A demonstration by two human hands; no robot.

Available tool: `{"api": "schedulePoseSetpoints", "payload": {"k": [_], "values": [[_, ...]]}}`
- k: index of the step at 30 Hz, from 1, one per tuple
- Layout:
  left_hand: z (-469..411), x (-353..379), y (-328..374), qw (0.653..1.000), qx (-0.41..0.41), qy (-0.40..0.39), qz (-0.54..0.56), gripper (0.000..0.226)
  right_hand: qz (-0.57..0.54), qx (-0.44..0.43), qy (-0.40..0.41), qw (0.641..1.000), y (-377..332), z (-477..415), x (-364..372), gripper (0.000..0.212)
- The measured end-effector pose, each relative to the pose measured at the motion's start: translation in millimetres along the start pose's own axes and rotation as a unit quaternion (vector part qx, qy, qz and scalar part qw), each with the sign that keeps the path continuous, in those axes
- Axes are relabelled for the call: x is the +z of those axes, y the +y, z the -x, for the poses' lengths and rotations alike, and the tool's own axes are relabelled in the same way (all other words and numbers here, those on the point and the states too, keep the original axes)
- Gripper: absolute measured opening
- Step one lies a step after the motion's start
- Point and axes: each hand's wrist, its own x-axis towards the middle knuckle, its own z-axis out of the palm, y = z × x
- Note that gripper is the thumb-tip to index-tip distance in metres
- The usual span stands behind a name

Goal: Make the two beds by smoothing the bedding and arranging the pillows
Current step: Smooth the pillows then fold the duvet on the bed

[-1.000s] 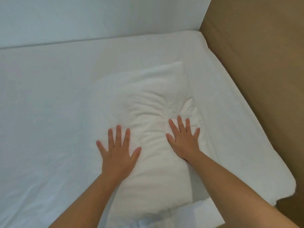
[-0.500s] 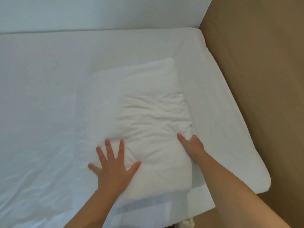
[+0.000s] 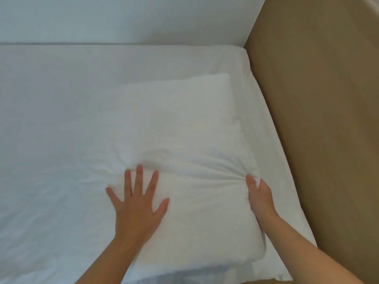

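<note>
My left hand (image 3: 139,203) lies flat on the pillow (image 3: 180,144), fingers straight and spread, palm pressing into its lower-left part; it grasps nothing. My right hand (image 3: 259,195) is at the pillow's right edge, lower right of centre. The thumb sits on top and the fingers curl down over the side, mostly out of sight, so I read it as a pinch on that edge. Creases fan out from the thumb across the cover toward my left fingertips, which fits a hold that gathers cloth.

The pillow lies on the white sheet (image 3: 51,119) in the centre-right of the frame, its far corner toward the upper middle and its near end close to the bottom edge. A strip of sheet separates it from the brown headboard (image 3: 317,119) on the right, and a pale wall (image 3: 123,17) runs along the top.

It looks soft and light: it dents under my palm, and the cover seems loose enough to slide over the filling. Pinching the cover alone would probably only bunch it. I would take a full handful at the two long edges, thumbs on top and fingers beneath, so the filling comes along. It is neither fragile nor slippery. The sheet at lower left is already rippled, so lifting should suit better than shoving.
</note>
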Motion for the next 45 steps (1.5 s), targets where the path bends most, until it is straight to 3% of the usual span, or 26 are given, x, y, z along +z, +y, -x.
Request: {"api": "schedulePoseSetpoints", "payload": {"k": [2,4,8,12,19,26,36,42,45], "values": [[-3,22,7,0.998,0.037,-0.014,-0.046,0.075,0.128,0.061,-0.002,0.99,36,-24,11,0.039],[-8,36,10,0.997,0.043,-0.015,-0.061,0.076,0.208,0.061,0.015,0.976,47,-37,33,0.048],[-18,44,2,0.997,0.038,-0.006,-0.067,0.075,0.274,-0.153,0.051,0.948,13,-23,74,0.059],[-29,39,-7,0.994,0.081,0.017,-0.073,0.073,0.41,-0.28,0.011,0.868,6,-20,107,0.069],[-89,42,-2,0.978,0.147,0.1,-0.111,0.075,0.426,-0.288,0.051,0.856,23,-67,132,0.07],[-126,61,22,0.969,0.119,0.182,-0.115,0.079,0.41,-0.319,0.099,0.849,26,-100,143,0.067],[-132,23,22,0.98,0.103,0.14,-0.095,0.095,0.404,-0.328,0.074,0.851,-17,-74,142,0.064],[-168,12,3,0.979,0.076,0.169,-0.081,0.066,0.433,-0.442,0.041,0.784,-52,-85,176,0.057],[-174,8,-18,0.982,0.05,0.152,-0.095,0.062,0.453,-0.372,0.032,0.809,-47,-102,165,0.059]]}}
